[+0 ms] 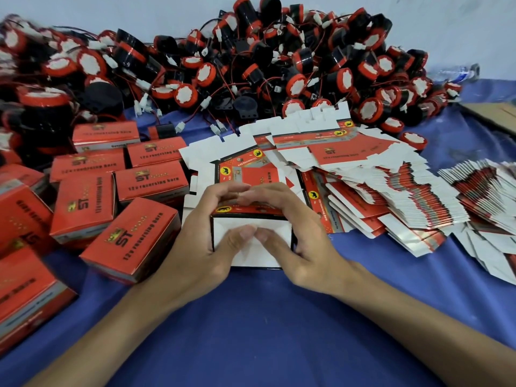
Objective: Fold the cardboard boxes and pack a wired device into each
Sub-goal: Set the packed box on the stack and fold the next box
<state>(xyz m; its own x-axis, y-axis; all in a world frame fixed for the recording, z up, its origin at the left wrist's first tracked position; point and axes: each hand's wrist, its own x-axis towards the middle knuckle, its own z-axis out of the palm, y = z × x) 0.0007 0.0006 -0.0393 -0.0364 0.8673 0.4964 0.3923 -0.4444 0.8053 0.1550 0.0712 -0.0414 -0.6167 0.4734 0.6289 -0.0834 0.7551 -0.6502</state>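
While both thumbs press side by side on its white end flap, the half-folded box (275,229) sits in the middle of the blue cloth (265,317), caught between the two hands. The left hand (203,244) wraps the box's left side, its fingers curled over the red printed top. The right hand (300,244) mirrors it on the right side, fingers curled over the same top, so that the fingertips of both hands nearly meet there. The flapped end faces the person, and the thumbs meet at about the middle of the flap. Just beyond the box lies a flat printed sheet, one of the flat box blanks (363,188) that fan out to the right. Finished boxes (131,238), red and closed, crowd the left side, the nearest one just beside the left wrist. At the back a heap of wired devices (251,65), black with red rims and thin leads, runs across the cloth.
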